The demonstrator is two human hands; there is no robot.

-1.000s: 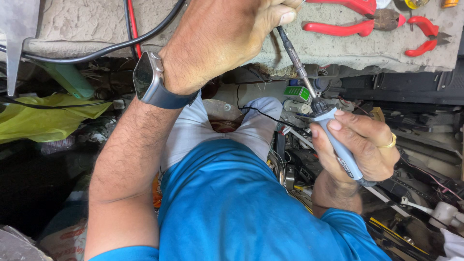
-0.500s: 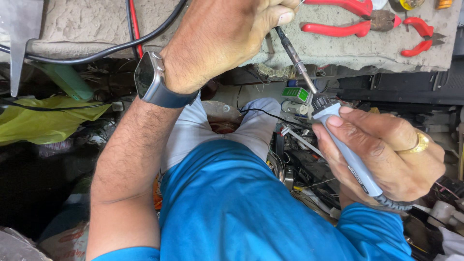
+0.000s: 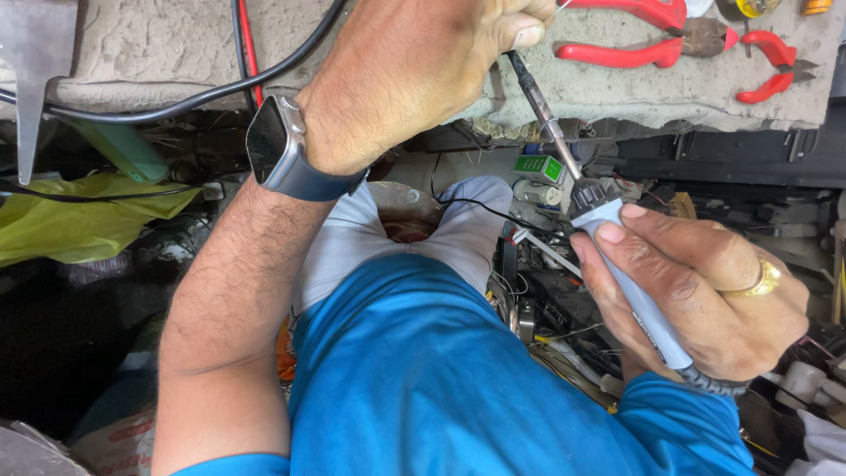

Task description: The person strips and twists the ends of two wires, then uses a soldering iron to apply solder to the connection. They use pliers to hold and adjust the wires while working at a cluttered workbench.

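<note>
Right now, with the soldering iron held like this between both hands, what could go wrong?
1. The left hand closes around the tip end of the soldering iron; if the metal shaft is hot, the fingers could burn.
2. The right hand grips the grey handle over the lap in light trousers, so a slip might drop the iron onto the legs.
3. A thin black wire runs just beside the iron's collar and could snag or scorch.
</note>
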